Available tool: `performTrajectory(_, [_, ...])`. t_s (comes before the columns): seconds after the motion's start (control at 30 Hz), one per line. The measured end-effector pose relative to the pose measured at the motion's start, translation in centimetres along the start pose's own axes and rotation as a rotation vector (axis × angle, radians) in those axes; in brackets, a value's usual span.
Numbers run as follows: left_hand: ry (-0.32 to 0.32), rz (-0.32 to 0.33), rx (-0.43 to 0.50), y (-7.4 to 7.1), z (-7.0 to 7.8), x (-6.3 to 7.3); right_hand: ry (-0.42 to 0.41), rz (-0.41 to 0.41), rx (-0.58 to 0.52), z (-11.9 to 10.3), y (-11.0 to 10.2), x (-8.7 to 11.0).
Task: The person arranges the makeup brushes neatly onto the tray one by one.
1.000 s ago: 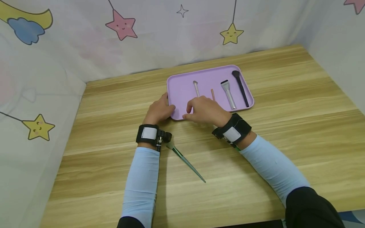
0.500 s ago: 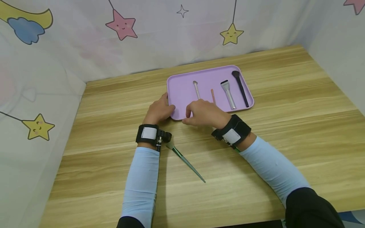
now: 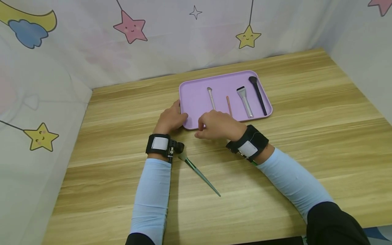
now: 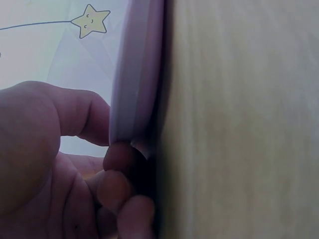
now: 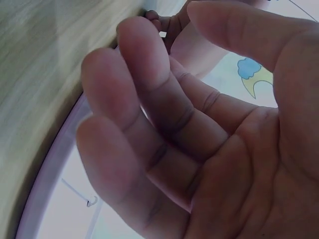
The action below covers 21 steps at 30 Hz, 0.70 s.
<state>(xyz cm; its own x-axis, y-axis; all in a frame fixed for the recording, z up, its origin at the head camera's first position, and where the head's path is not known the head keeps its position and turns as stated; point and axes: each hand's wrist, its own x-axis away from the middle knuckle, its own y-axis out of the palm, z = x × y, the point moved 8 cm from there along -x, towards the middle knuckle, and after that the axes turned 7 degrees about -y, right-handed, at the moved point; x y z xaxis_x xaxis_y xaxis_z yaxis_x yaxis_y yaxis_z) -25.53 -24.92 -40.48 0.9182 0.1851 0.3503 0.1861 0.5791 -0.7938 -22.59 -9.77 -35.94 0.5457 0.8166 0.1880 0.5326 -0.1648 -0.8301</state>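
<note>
My left hand (image 3: 171, 118) grips the near left corner of a purple tray (image 3: 194, 97), thumb at the rim and fingertips against its edge in the left wrist view. Just over the tray's front edge hovers my right hand (image 3: 222, 125), its fingers loosely bent around nothing in the right wrist view. Inside the tray lie a small pale makeup brush (image 3: 211, 97), a thin orange-brown one (image 3: 228, 104), a flat silver brush (image 3: 246, 103) and a fluffy black brush (image 3: 259, 96). The right hand partly covers the lower ends of the first two. A green makeup brush (image 3: 200, 174) lies on the table.
The wooden table (image 3: 122, 112) meets a patterned curtain (image 3: 171, 37) at the back and left. A camera (image 3: 178, 147) on the left wrist stands close to the green brush's bristles. A pale wall closes off the right side.
My right hand has drifted slightly toward me, uncovering more of the pale and orange-brown brush handles. The left hand, tray and green brush stay in place.
</note>
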Motion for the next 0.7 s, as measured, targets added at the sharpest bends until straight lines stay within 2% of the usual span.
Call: performTrajectory(0.7, [0.003,-0.001,0.004,-0.1,0.0,0.1,-0.016,-0.069,0.037,-1.2,1.0,0.3])
